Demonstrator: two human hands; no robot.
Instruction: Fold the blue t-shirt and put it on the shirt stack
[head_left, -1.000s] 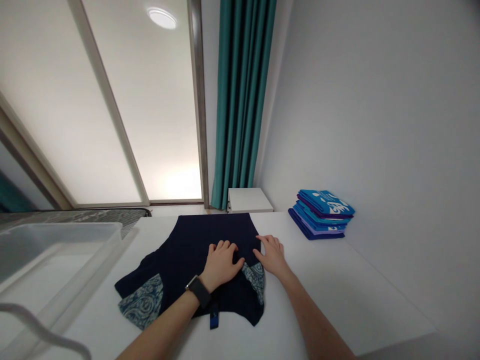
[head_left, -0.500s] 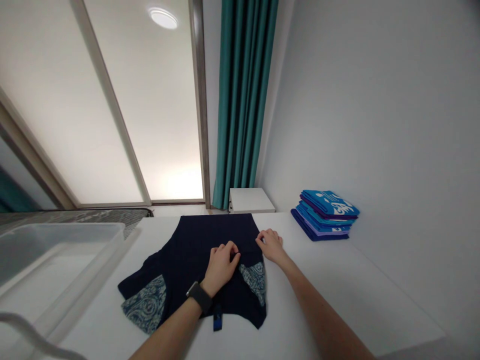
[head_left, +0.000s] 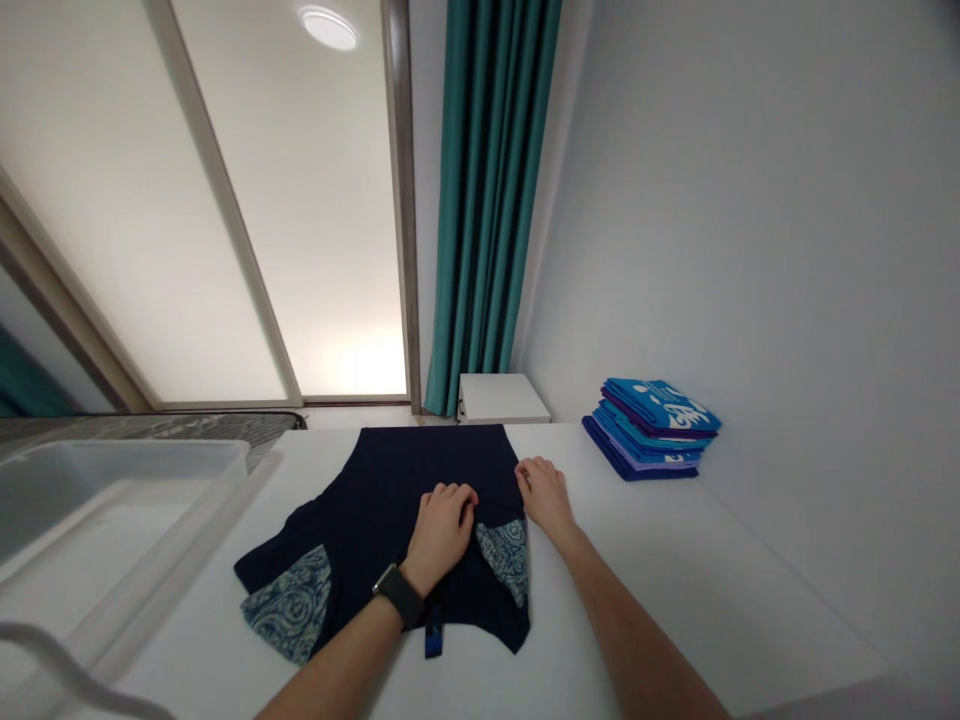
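Observation:
A dark navy garment with blue patterned patches lies spread on the white table. My left hand, with a dark watch on its wrist, rests on the garment's middle; its fingers are curled and pinch the cloth. My right hand sits at the garment's right edge with its fingers bent onto the fabric there. A small blue tag hangs at the garment's near hem.
A stack of folded blue and purple cloths sits at the table's far right by the wall. A clear plastic bin stands at the left. A small white cabinet and teal curtain are behind the table.
Both hands went from lying flat on the cloth to curled, gripping it. They shifted slightly away from me along the garment.

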